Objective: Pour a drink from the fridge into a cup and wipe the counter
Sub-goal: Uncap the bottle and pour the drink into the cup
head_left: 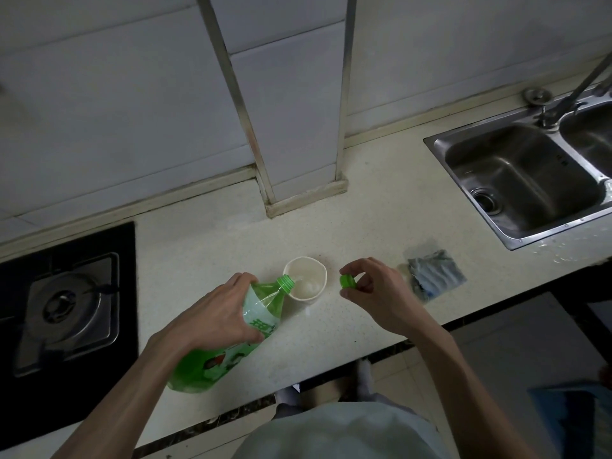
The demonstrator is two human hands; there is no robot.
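A pale speckled counter (381, 207) is seen from above, with a white cup (305, 280) standing near its middle. Far to the left of the cup, a black gas hob (68, 313) is set into the counter. Just left of the cup, a green plastic bottle (228, 336) is tilted steeply, its open neck held over the cup's rim; a clear stream is seen entering the cup, which is partly filled with clear, bubbly liquid. The bottle is gripped by the left hand (215, 316), the fingers wrapped round its upper body and label, thumb on the near side. Just right of the cup, a green cap (347, 281) is pinched between thumb and fingertips of the right hand (377, 293), raised off the counter. Right of that hand, a folded grey-blue cloth (433, 273) lies flat near the counter's front edge. Further right and behind, a steel sink (516, 180) with wet patches beside it is sunk into the counter. Bare surface is left between the cup and the tiled wall (132, 94) behind.
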